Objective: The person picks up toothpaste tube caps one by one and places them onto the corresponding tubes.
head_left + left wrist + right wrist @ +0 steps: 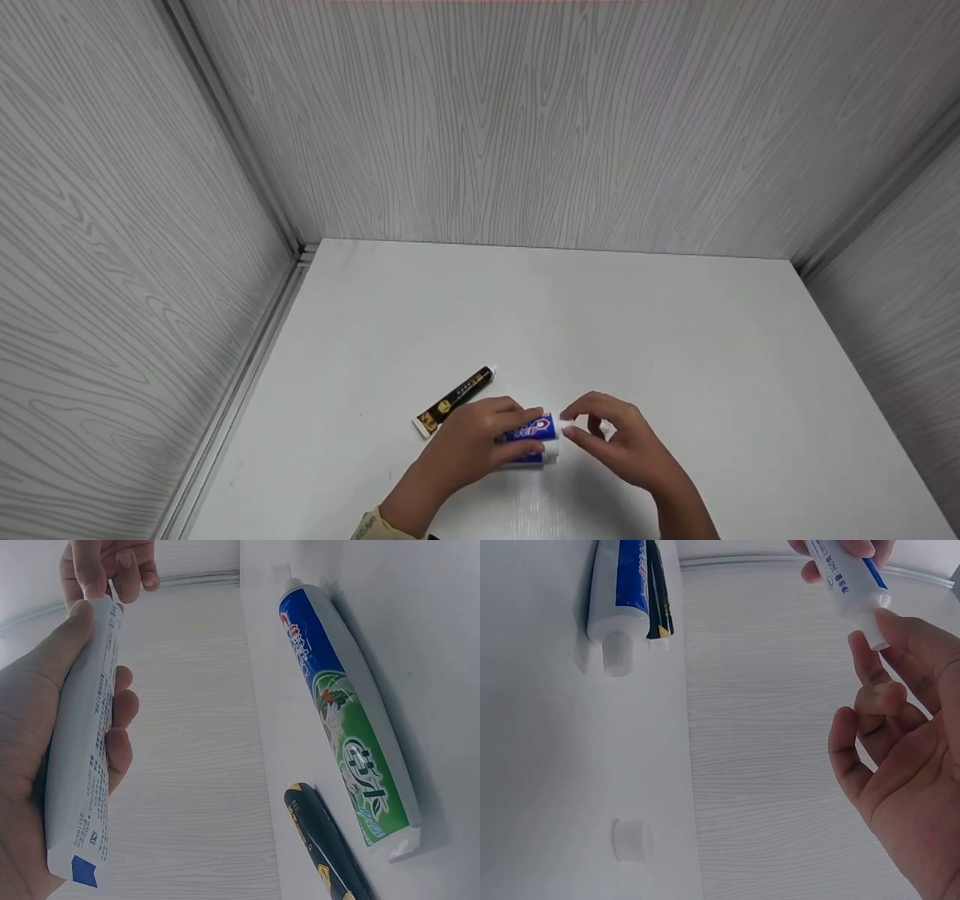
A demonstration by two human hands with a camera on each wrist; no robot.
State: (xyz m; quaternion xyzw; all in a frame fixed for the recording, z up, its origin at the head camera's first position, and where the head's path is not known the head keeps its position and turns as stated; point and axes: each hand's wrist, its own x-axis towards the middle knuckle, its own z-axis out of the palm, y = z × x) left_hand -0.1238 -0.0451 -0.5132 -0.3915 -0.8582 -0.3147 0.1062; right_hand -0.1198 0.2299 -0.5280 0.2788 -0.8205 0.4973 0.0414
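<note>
My left hand (pixel 484 435) grips a blue and white toothpaste tube (pixel 534 428) above the table, its capped end toward the right. In the left wrist view the white printed back of that held tube (pixel 84 735) shows, with the thumb along it and fingers wrapped behind. The thumb and index finger of my right hand (pixel 904 712) pinch the small white cap (pixel 874 631) at the tube's end; the other fingers are loosely bent. Below the held tube, a second toothpaste tube (pixel 352 727), blue and green with a white cap (pixel 618 652), lies on the table.
A black and gold tube (pixel 455 401) lies slantwise beyond my left hand. On the table (pixel 675 337), a small loose white cap (pixel 634 841) lies near my right hand. Wood-grain panels (pixel 525 127) enclose the back and both sides.
</note>
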